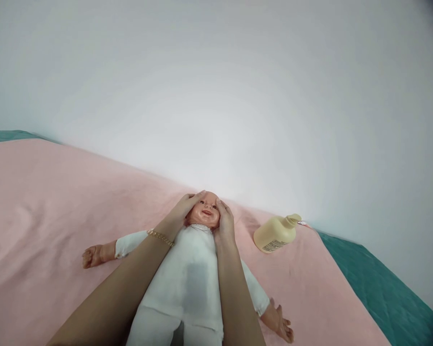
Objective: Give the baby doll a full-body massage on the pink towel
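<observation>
A baby doll point(202, 269) with a smiling face and a white cloth body lies on its back on a pink sheet, its arms spread out. My left hand point(189, 204) is against the side of its head at the left of the picture, with the fingers reaching up to the forehead. On the opposite side, my right hand point(225, 218) curves along the temple and cheek. Between them, both hands hold the doll's head. A gold bracelet point(161, 237) circles my left wrist. My forearms pass over the doll's arms and hide part of them.
A pale yellow pump bottle point(274, 234) leans on the pink sheet point(57, 206) to the right of the doll. Behind it a small white object point(302, 223) partly shows. Green quilted cloth point(375, 283) shows at the sheet's right edge. A white wall point(216, 96) rises behind.
</observation>
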`<state>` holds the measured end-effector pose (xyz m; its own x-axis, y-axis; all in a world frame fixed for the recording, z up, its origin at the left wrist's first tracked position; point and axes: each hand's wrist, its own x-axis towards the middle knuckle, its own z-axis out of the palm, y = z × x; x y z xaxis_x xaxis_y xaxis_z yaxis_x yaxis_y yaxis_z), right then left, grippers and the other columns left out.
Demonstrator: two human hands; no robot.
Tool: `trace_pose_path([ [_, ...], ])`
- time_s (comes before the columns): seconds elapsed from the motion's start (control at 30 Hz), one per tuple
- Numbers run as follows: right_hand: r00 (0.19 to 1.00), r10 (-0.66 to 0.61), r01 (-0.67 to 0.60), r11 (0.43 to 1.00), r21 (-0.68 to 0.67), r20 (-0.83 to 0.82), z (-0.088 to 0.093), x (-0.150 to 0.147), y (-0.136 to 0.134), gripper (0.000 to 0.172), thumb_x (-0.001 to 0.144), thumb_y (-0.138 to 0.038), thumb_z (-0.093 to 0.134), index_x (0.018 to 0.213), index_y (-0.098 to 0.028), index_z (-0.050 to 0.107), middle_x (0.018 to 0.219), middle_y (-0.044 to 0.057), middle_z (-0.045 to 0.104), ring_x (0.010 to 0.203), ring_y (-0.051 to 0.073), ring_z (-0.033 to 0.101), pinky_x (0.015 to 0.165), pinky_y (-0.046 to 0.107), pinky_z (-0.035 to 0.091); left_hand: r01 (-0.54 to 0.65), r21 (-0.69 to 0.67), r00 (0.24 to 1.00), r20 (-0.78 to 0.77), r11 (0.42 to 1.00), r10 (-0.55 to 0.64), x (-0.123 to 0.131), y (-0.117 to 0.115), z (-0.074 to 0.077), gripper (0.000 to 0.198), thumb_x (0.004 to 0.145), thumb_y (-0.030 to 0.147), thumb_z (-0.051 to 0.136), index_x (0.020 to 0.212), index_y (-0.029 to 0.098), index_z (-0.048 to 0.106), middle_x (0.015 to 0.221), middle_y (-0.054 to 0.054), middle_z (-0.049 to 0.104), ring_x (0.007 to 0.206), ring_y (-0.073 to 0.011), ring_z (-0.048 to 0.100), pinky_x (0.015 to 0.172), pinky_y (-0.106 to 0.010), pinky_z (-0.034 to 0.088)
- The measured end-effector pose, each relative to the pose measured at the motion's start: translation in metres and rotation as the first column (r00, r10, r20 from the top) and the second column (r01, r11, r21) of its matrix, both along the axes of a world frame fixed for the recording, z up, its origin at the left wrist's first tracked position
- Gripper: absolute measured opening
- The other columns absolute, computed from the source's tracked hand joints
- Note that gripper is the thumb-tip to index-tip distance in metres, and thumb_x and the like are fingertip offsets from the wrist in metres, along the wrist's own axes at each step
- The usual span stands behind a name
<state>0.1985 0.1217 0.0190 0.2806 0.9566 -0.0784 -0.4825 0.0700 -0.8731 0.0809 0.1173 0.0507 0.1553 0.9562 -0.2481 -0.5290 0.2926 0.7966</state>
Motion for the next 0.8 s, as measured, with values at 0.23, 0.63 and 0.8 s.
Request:
trace_pose_path([
  [0.23, 0.998, -0.058, 0.057, 0.995, -0.087, -0.009, 0.005, -0.002, -0.001, 0.046, 0.059, -0.031, 0.083, 0.099, -0.020, 0.060, 0.088, 0.003, 0.072, 0.081, 0.022, 0.070, 0.072, 0.035, 0.059, -0.056, 0.049, 0.968, -0.243, 0.997, 0.066, 0.000, 0.010, -0.009, 0.040, 0.067, 0.034, 0.082, 0.095, 0.015, 0.059, 0.098, -0.013, 0.069, 0.092, -0.0270, 0.068, 0.069, -0.030, 0.053],
  [0.63, 0.997, -0.072, 0.074, 0.991, -0.108, 0.018, -0.001, 0.000, 0.004, 0.042, 0.062, -0.036, 0.081, 0.096, -0.020, 0.061, 0.088, 0.004, 0.072, 0.081, 0.023, 0.070, 0.071, 0.035, 0.060, -0.045, 0.101, 0.969, -0.236, 0.994, 0.068, 0.001, 0.017, -0.018, 0.042, 0.071, 0.043, 0.078, 0.094, 0.013, 0.061, 0.102, -0.016, 0.069, 0.090, -0.0274, 0.068, 0.072, -0.034, 0.054],
  [0.8, 0.998, -0.066, 0.065, 0.993, -0.096, -0.011, 0.000, 0.001, 0.006, 0.037, 0.065, -0.035, 0.078, 0.094, -0.019, 0.062, 0.086, 0.005, 0.073, 0.082, 0.023, 0.070, 0.075, 0.037, 0.059, -0.062, 0.077, 0.979, -0.190, 0.995, 0.076, 0.001, 0.016, -0.018, 0.041, 0.071, 0.044, 0.078, 0.095, 0.014, 0.063, 0.103, -0.015, 0.070, 0.090, -0.0264, 0.068, 0.073, -0.034, 0.055],
])
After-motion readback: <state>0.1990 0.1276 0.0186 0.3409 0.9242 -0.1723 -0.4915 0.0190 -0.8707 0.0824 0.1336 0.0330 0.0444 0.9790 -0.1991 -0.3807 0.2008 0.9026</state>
